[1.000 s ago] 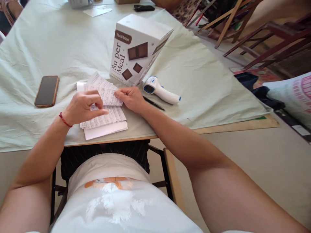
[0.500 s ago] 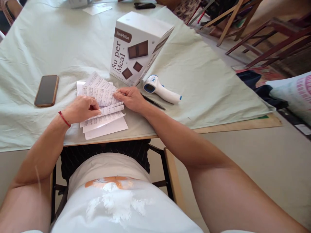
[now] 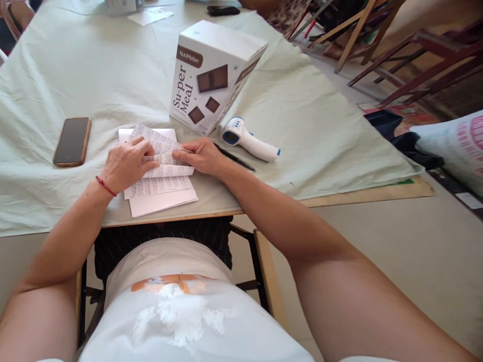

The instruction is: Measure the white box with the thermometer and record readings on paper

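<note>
A printed sheet [image 3: 168, 171], creased and partly folded over, is between my hands near the table's front edge. My left hand [image 3: 130, 162], a red cord on its wrist, is closed on the sheet's left part with thumb and bent fingers. At the right edge my right hand [image 3: 202, 157] pinches the same sheet between thumb and fingers. Below it lie more printed paper and a blank white sheet [image 3: 164, 203]. Just right of my right hand are a black pen [image 3: 236, 157] and a white-and-blue infrared thermometer [image 3: 251, 141].
A white "Su-per Meal" box [image 3: 204, 75] stands tilted behind the papers. To the left lies a phone [image 3: 72, 141] in a brown case. Farther back are a paper [image 3: 150, 16] and a dark object [image 3: 223, 10]. Wooden chairs [image 3: 411, 63] stand beyond the table's right side.
My left hand has moved up and slightly right along the sheet, and the folded flap has shifted down. My right hand stays at the sheet's right edge.
</note>
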Demonstrator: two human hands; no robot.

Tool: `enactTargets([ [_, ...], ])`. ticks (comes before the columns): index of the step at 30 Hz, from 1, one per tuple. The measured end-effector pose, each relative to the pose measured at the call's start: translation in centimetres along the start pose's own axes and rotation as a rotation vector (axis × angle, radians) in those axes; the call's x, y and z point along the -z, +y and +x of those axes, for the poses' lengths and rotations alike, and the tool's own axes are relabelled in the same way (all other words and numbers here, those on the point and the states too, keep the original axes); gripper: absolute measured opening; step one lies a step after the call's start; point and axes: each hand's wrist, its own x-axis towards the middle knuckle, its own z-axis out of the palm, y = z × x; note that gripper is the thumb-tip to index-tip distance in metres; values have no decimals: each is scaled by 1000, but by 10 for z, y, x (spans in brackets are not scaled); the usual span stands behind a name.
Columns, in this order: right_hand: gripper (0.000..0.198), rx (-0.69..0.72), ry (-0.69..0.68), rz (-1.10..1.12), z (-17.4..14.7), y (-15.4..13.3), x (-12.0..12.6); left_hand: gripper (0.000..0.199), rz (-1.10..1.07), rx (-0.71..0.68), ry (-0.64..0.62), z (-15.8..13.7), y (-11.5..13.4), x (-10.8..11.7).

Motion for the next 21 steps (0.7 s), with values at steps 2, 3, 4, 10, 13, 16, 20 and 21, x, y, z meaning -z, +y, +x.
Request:
enactTargets([
  [2,55,27,28,2,1,1,-1,32,18,-127,-10,-2,-1,-1],
  [3,56,37,43,2,1,1,-1,33,18,-200,-20,-3,-1,-2],
  [4,58,42,60,-1,2,2,-1,28,18,-266,-37,-4,-1,-3],
  [10,60,14,120,-20,4,2,-2,29,7,-333,-206,-4,1,2],
  [13,56,-5,126,-5,3,1,-1,29,-58,-300,-208,-3,2,8],
  [16,52,-20,116,12,2,1,-1,25,-118,-255,-232,-2,1,13],
  [20,51,-28,115,30,2,2,-2,19,-137,-203,-260,-3,1,13],
  [21,51,-28,118,38,3,3,-2,18,-134,-198,-257,-3,1,13],
])
